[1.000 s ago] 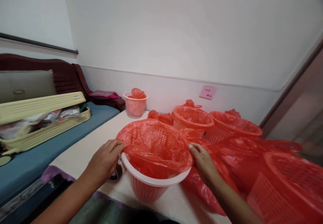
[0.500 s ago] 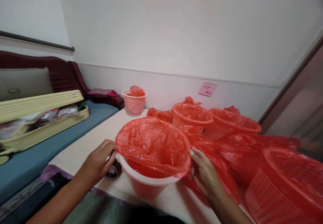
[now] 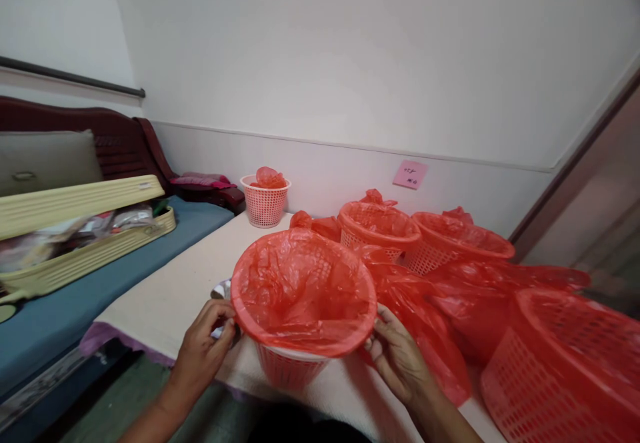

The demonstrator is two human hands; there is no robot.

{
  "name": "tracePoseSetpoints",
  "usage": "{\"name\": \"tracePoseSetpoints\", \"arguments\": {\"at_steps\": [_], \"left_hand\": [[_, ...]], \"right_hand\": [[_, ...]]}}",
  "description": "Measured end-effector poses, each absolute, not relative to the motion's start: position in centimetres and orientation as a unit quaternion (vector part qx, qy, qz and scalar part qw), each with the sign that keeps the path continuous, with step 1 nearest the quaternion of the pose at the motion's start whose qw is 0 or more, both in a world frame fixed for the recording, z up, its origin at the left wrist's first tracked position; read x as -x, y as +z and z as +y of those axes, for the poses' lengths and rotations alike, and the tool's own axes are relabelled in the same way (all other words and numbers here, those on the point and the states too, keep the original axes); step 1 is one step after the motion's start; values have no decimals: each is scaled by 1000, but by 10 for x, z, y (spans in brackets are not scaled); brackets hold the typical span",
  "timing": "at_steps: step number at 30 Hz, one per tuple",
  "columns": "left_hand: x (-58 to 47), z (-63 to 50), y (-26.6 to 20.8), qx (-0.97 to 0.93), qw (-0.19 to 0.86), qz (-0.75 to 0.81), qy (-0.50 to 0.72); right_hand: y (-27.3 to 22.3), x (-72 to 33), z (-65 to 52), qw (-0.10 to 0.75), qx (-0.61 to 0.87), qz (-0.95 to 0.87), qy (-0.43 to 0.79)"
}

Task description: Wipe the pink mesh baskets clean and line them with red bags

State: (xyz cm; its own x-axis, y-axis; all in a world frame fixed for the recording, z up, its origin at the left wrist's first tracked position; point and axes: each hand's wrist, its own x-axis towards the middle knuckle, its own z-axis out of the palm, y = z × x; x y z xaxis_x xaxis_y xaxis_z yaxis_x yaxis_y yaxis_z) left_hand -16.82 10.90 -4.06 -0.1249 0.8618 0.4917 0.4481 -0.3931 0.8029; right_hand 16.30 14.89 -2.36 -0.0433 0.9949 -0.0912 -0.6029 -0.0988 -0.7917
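A pale basket (image 3: pixel 293 366) with slatted sides stands right in front of me on the table. A thin red plastic bag (image 3: pixel 305 276) lines it and is folded over its whole rim. At the rim's left side, my left hand (image 3: pixel 204 344) is closed, thumb and fingers pinching the bag's edge. Opposite it, my right hand (image 3: pixel 397 356) has its fingertips closed on the bag just under the rim. Behind my left hand, a small white and dark object (image 3: pixel 220 290) is mostly hidden.
Red baskets with bags (image 3: pixel 383 220), (image 3: pixel 463 236) stand along the wall, and a large red basket (image 3: pixel 555 363) at right. Loose red bags (image 3: pixel 425 310) lie between. A white basket (image 3: pixel 265 204) sits at the back. A yellow case (image 3: pixel 85 256) lies on the bed at left.
The bag's front edge has come down over the white rim, which showed before and is now covered. Both my hands have moved slightly down and inward along the rim's sides.
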Motion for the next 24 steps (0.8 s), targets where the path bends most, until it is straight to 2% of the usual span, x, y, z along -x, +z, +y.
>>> {"name": "tracePoseSetpoints", "arguments": {"at_steps": [5,12,17,24], "left_hand": [[160,103,-42,-579,242,534,567],[150,82,-41,-285,470,524,650],[131,66,-28,-195,631,437,611],[103,64,-6,-200,643,409,616]], "right_hand": [[-22,-156,146,575,336,-316,676],[-16,-156,140,564,345,-326,676],[-22,-158,142,566,345,-328,673],[-18,-154,140,572,357,-314,669]]}}
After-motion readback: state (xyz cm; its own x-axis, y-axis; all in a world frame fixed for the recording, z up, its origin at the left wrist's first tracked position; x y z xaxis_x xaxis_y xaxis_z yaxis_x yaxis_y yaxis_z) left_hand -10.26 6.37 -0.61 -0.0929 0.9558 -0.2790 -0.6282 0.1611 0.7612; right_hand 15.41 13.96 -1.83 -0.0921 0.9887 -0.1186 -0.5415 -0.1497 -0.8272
